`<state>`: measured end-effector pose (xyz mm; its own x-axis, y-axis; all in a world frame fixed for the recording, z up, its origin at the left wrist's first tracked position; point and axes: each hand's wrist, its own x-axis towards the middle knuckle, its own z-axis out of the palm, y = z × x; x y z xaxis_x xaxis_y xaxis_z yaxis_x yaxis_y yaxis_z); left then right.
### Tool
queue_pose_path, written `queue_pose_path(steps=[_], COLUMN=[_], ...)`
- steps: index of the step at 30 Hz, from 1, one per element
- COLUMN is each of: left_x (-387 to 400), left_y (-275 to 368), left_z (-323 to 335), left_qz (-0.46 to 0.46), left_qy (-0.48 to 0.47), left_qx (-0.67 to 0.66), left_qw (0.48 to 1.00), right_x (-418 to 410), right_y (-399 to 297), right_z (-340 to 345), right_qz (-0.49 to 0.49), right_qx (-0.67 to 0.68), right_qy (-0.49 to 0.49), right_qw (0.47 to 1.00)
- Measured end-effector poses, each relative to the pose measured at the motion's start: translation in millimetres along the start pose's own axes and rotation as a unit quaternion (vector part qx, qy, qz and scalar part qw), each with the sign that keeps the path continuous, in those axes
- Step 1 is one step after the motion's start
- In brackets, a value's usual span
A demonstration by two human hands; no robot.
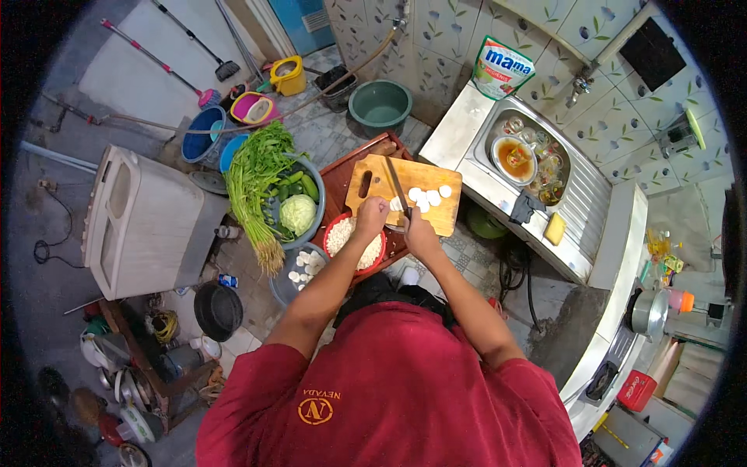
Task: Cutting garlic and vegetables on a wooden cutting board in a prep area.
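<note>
My right hand (420, 232) grips a kitchen knife (397, 182), its dark blade lying across a wooden cutting board (373, 169). Just left of the blade, my left hand (372, 216) has curled fingers at a white sliced piece (396, 204); whether it grips the piece is hard to tell. Several round white slices (433, 197) lie right of the knife. Below my left forearm stands a red basket of small white pieces (337, 236). A grey bowl (284, 274) beside it holds more white chunks. A larger basin (321, 213) contains a cabbage (298, 213), cucumbers (309, 187) and leafy greens (257, 175).
The board rests on a reddish wooden table (338, 175). To the right, a steel sink (569, 204) holds glasses and a bowl of brownish liquid (513, 160), with a yellow sponge (555, 229) on its edge. A green basin (380, 105) stands beyond the table; a hose (327, 87) crosses behind.
</note>
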<state>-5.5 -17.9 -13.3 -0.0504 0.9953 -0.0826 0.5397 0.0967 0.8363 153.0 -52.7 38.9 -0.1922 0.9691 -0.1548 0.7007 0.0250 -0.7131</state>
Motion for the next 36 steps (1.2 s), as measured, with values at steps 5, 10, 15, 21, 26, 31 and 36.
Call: queue_pose_path(steps=[5,10,15,21,26,31,36], left_x=[13,31,42,43,38,22,12], left_y=[28,44,41,42,31,27,27], left_z=[-19,-27,-29,-22,-21,-21,-22], left_qz=[0.208,0.269,0.315,0.286,0.252,0.204,0.158], left_qy=[-0.064,-0.234,-0.253,-0.263,-0.249,-0.123,-0.105], left_qx=[0.088,0.204,0.215,0.217,0.237,0.096,0.037], left_qw=[0.972,0.912,0.889,0.896,0.905,0.966,0.981], right_x=[-36,-55,-60,-58,-57,-53,-48], right_y=[6,24,30,44,38,39,37], right_z=[-44,-60,-56,-44,-43,-41,-38], right_qz=[0.067,0.068,0.081,0.058,0.045,0.01,0.021], right_qx=[0.056,0.057,0.081,0.089,0.054,0.049,0.065], right_qy=[0.065,0.069,0.082,0.053,0.032,0.031,0.014], right_qw=[0.994,0.994,0.99,0.993,0.997,0.998,0.998])
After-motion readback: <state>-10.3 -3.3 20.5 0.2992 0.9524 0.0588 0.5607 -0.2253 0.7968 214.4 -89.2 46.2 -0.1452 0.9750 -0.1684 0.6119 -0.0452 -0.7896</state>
